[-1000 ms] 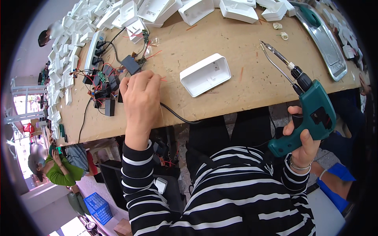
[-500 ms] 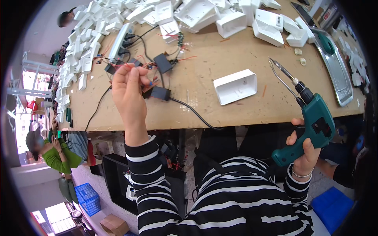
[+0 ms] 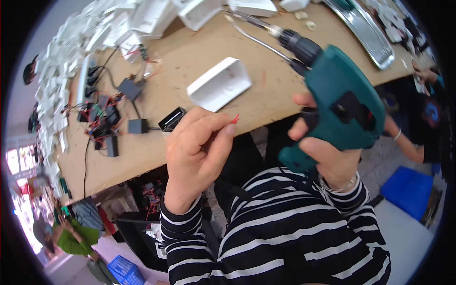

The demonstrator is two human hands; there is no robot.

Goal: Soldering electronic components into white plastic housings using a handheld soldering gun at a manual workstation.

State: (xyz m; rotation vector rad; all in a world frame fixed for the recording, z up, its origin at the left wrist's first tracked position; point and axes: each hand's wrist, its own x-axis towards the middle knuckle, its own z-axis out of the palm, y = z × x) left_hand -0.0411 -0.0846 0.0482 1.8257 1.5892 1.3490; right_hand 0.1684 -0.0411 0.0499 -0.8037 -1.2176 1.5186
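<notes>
My left hand (image 3: pixel 197 152) is closed in a pinch above the table's near edge. A short red wire (image 3: pixel 235 119) sticks out from between its thumb and forefinger. In my right hand (image 3: pixel 332 159) is a green soldering gun (image 3: pixel 344 90), gripped by the handle. Its metal tip and the thin curved tube beside it point to the far left, beyond the white case. An open white plastic case (image 3: pixel 223 85) lies on the table between my hands, past the left fingertips. Just behind my left hand is a small open black box (image 3: pixel 172 119), partly hidden by the fingers.
Many white plastic cases (image 3: pixel 152 19) are heaped along the far side. A tangle of wired black modules (image 3: pixel 107 114) lies at left, beside a power strip (image 3: pixel 84 76). A metal tray (image 3: pixel 368 35) stands at far right. Another person's arm (image 3: pixel 406 140) is at right.
My left hand has left the wire tangle and come nearer and to the right, with the red wire. The soldering gun has risen closer and moved left. The view has turned.
</notes>
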